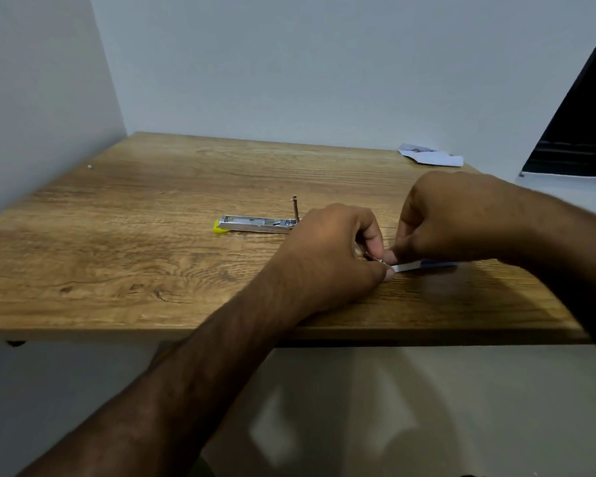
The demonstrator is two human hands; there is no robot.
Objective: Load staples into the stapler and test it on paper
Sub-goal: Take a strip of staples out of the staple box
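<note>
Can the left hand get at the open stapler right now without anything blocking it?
Probably yes: the stapler lies on bare table just beyond the left hand. But that hand is busy pinching staples at the small box.

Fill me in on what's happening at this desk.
A person is working at a wooden table. Both hands, the left hand and the right hand, meet over a small white box, pinching what looks like a strip of staples. The stapler lies opened and untouched nearby. Crumpled paper sits at the far edge.
</note>
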